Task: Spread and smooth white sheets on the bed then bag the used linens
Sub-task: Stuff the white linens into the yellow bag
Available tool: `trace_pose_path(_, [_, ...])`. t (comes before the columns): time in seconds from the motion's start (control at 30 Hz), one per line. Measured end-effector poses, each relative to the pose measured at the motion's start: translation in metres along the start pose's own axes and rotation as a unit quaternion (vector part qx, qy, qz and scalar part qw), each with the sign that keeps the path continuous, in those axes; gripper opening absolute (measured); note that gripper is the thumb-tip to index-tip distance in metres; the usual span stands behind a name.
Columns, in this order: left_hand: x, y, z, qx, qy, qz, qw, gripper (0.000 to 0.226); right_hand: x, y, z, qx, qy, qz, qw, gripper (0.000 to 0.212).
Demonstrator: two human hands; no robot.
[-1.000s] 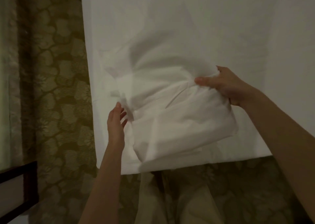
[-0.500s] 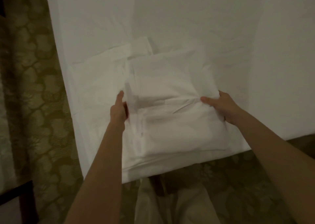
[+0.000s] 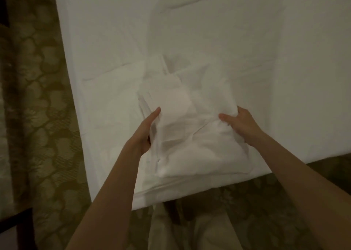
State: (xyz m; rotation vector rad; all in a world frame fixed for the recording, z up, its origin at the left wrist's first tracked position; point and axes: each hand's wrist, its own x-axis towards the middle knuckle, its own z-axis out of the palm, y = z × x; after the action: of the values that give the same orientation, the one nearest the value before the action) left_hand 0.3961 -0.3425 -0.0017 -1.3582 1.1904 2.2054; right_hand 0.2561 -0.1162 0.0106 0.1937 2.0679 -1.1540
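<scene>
A folded white sheet (image 3: pixel 191 135) lies in a thick bundle at the near corner of the bed (image 3: pixel 247 50), which is covered in white linen. My left hand (image 3: pixel 147 130) holds the bundle's left edge, thumb on top and fingers hidden under the cloth. On the bundle's right side my right hand (image 3: pixel 240 124) grips a bunched fold, with the fingers curled into the fabric. The upper layers of the sheet are partly lifted and rumpled between my hands.
A patterned olive carpet (image 3: pixel 43 116) runs along the bed's left side and under its near edge. A dark wooden piece of furniture (image 3: pixel 17 221) stands at the bottom left. My light trousers (image 3: pixel 190 230) show below the bed corner.
The sheet, held up and billowing a second ago, has come down onto the bed corner. Both hands have closed in on its sides, and my right hand now bunches the cloth.
</scene>
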Motion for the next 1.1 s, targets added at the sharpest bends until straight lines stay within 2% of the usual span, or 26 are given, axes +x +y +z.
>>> trace_pose_path(0.1, [-0.027,0.011,0.004,-0.010,0.083,0.050,0.995,0.042,-0.018,-0.033,-0.001,-0.014,-0.007,-0.028,0.999,0.022])
trace_pose_path(0.23, [-0.086,0.043,-0.006,0.003,0.157,0.145,0.977,0.018,-0.052,-0.088,0.009,-0.035,-0.022,-0.067,0.997,0.033])
trace_pose_path(0.33, [-0.147,0.070,-0.021,0.011,0.192,0.201,0.960,0.022,-0.089,-0.135,0.025,-0.055,-0.049,-0.101,0.992,0.039])
trace_pose_path(0.5, [-0.254,0.105,-0.062,0.017,0.232,0.258,0.938,0.038,-0.158,-0.210,0.058,-0.071,-0.085,-0.173,0.979,0.033])
trace_pose_path(0.63, [-0.338,0.112,-0.098,-0.015,0.268,0.309,0.912,0.025,-0.218,-0.255,0.088,-0.095,-0.128,-0.248,0.956,0.038])
trace_pose_path(0.83, [-0.450,0.078,-0.171,-0.076,0.347,0.355,0.865,0.044,-0.311,-0.293,0.163,-0.111,-0.220,-0.324,0.914,0.041])
trace_pose_path(0.97, [-0.519,0.026,-0.220,-0.100,0.403,0.378,0.828,0.041,-0.384,-0.289,0.219,-0.110,-0.287,-0.327,0.893,0.043])
trace_pose_path(1.1, [-0.579,-0.034,-0.263,-0.140,0.443,0.388,0.796,0.037,-0.450,-0.276,0.280,-0.127,-0.353,-0.328,0.867,0.033])
